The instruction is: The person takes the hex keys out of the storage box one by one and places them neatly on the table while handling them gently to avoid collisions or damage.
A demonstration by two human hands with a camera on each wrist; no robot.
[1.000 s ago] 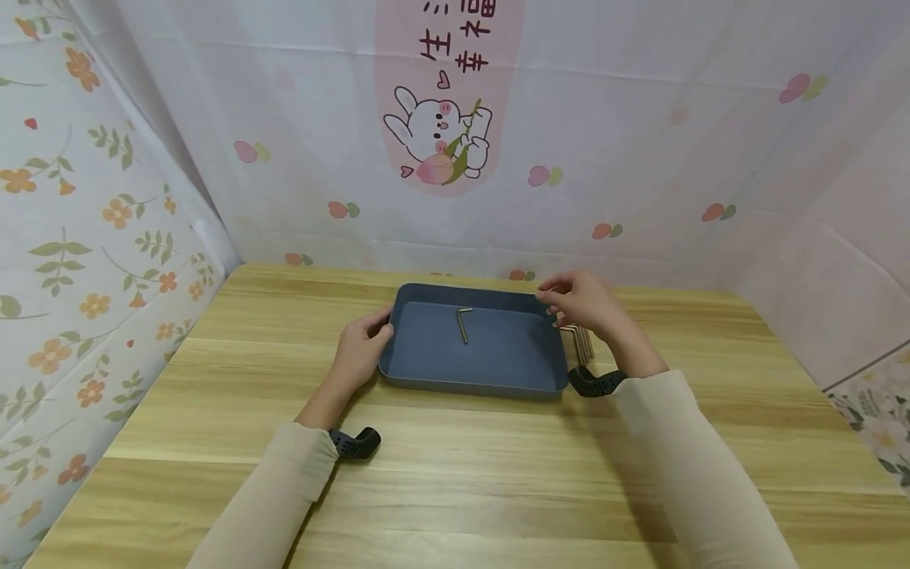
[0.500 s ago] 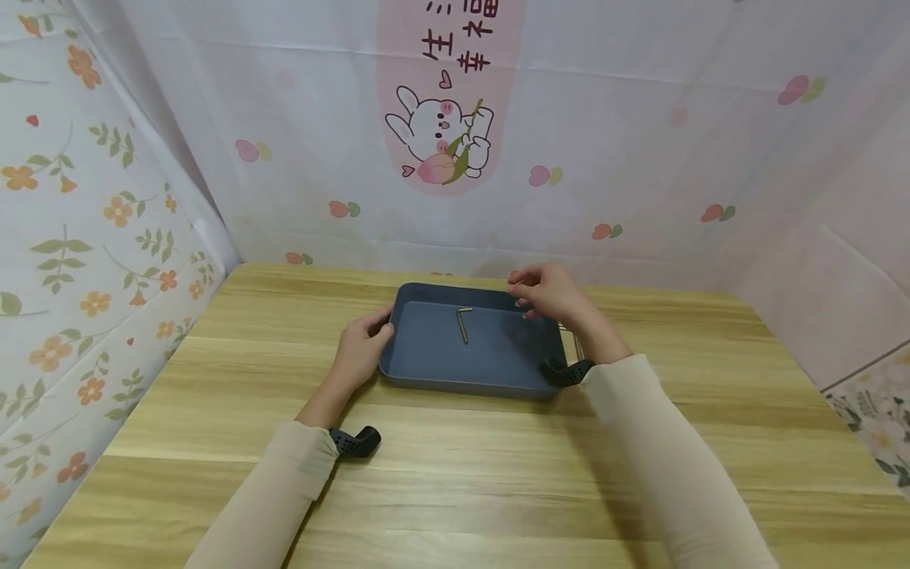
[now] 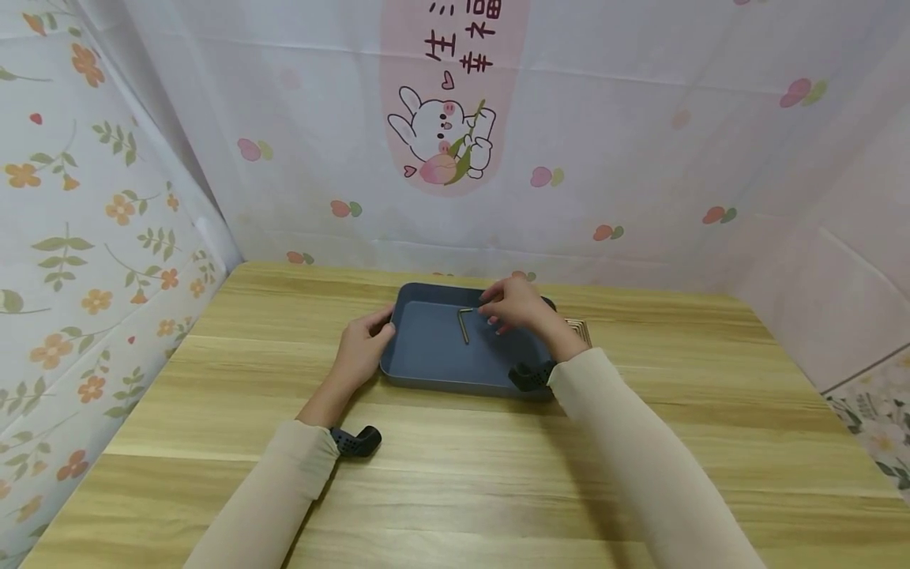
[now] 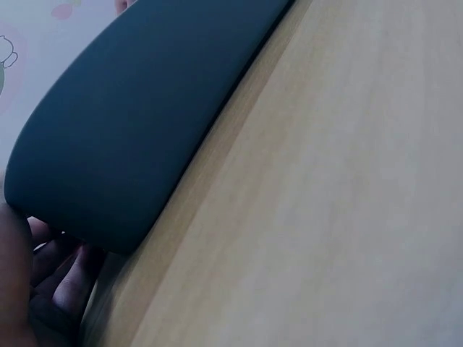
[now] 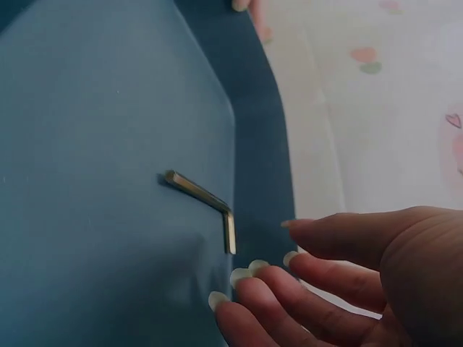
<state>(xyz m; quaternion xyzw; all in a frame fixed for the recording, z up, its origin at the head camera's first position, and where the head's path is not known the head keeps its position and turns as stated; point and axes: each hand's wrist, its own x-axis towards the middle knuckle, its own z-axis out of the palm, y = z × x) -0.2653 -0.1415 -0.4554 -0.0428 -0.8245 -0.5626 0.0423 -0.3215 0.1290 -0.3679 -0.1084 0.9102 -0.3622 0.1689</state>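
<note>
A blue-grey tray (image 3: 441,363) sits on the table, with a brass-coloured hex key (image 3: 463,325) lying inside it. My left hand (image 3: 361,348) holds the tray at its left side. In the left wrist view, its fingers (image 4: 70,285) bend in beside the tray's corner. Over the tray's right half hovers my right hand (image 3: 519,304), holding nothing. From the right wrist view, its thumb and fingers are loosely bent and apart, close to the short arm of the hex key (image 5: 199,191) without touching it.
Several more hex keys (image 3: 579,328) lie side by side on the wooden table (image 3: 441,490) right of the tray, partly hidden by my right forearm. A printed cloth (image 3: 298,158) hangs behind the table; a floral one (image 3: 78,237) hangs at the left.
My right hand has moved left from above the tray's right edge, past the hex keys outside, to near the hex key inside. My left hand and the tray stay put.
</note>
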